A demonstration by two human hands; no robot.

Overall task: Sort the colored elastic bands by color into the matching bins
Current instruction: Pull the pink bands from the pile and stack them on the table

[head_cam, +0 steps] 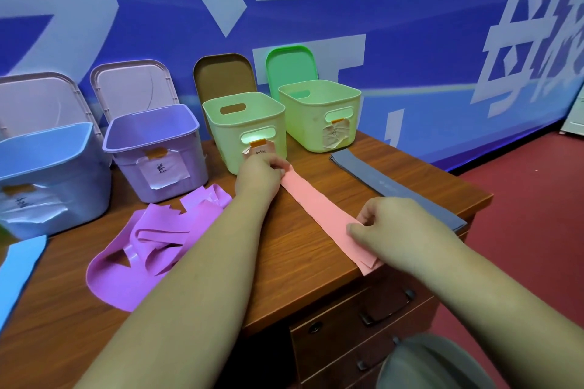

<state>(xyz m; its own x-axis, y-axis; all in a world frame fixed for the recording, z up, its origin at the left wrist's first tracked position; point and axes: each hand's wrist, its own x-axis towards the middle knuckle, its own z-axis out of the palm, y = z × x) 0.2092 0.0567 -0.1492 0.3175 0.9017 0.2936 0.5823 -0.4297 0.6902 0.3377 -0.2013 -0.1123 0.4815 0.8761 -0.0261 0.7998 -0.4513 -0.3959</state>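
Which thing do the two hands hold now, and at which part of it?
The pink elastic band, lying flat on the desk: the left hand pinches its far end, the right hand pinches its near end by the desk edge.

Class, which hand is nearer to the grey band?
Right. The right hand pinches the pink band at its near end, beside the grey band; the left hand pinches its far end, farther off.

Bins (319, 123) bhd bands (316, 208), on desk (284, 249).
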